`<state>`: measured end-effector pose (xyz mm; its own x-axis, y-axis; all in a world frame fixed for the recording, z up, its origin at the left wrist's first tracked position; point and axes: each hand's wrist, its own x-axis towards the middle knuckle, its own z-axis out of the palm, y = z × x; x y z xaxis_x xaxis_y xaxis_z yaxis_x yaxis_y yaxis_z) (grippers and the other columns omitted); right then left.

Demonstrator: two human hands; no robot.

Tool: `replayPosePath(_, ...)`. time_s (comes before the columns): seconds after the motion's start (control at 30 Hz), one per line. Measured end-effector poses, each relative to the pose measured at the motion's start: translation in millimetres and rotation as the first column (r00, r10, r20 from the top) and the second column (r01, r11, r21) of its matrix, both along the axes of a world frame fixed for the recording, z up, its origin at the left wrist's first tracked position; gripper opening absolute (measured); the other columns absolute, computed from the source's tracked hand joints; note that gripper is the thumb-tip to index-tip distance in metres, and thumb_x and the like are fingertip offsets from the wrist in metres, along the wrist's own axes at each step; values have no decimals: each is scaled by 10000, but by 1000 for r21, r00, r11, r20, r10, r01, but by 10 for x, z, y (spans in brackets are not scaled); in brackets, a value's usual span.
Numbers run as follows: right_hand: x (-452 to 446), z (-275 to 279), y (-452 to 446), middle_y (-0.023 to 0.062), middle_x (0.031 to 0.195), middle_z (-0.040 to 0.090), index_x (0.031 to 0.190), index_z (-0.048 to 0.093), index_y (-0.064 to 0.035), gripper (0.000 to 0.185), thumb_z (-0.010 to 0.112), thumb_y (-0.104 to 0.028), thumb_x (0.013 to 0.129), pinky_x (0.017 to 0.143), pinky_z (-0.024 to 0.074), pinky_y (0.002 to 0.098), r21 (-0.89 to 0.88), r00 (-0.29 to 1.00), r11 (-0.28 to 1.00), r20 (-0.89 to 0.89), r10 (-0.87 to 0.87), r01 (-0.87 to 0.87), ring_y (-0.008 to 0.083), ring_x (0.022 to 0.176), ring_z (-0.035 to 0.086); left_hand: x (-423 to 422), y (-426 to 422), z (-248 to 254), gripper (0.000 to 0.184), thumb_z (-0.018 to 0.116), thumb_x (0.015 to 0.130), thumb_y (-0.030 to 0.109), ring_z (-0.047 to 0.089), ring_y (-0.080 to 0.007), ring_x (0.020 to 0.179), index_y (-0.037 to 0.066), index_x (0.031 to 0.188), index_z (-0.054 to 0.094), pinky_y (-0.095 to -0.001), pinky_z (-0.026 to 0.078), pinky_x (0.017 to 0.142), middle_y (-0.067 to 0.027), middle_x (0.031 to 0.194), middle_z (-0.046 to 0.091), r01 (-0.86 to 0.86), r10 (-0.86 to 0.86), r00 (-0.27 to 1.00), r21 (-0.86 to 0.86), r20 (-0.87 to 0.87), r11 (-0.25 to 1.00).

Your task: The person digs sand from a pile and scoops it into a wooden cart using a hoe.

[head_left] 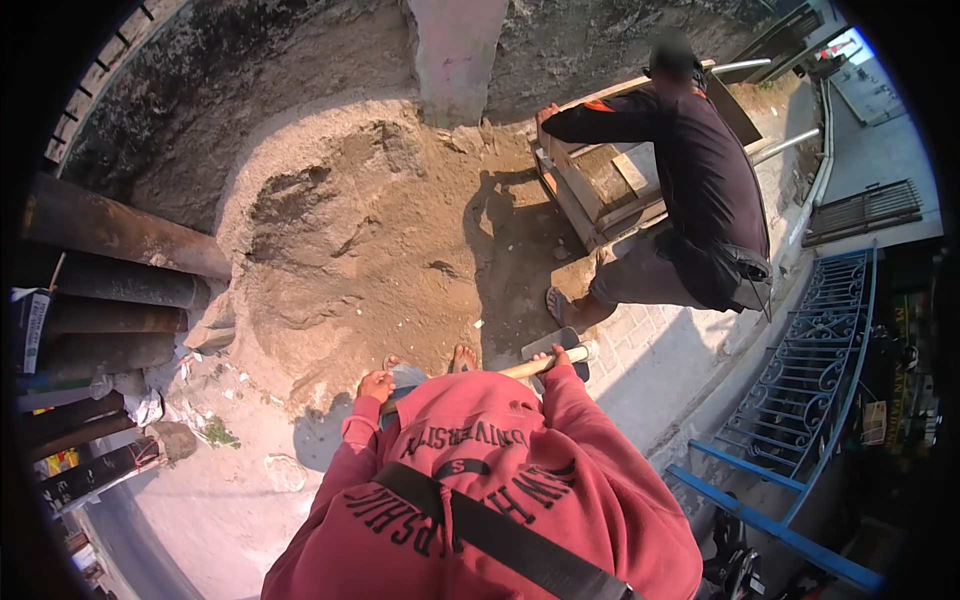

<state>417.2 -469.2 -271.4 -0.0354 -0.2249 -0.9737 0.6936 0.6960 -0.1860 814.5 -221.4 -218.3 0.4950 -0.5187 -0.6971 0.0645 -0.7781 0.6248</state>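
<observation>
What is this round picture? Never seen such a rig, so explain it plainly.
No machine here: one head-worn camera looks forward and down at its wearer, whose red sweatshirt with black lettering fills the bottom. The bare right hand grips a long pale wooden handle near a flat grey metal blade. The bare left hand is near the other end; its grip is unclear. Ahead, a big brown sand heap lies on the ground. Another person in dark clothes bends over a brown wooden box.
</observation>
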Motion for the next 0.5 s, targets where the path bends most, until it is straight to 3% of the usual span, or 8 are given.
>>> replayPosePath(0.5,1,63,32,115,839,540,1143,414,-186,409,656,-273,825,613,533,509,-9,999,999,-27,34,-34,328,678,552,-34,-13,53,308,619,917,278,663,-139,653,16,1078,642,-276,523,602,-101,781,708,-21,21,1000,8,9,1000)
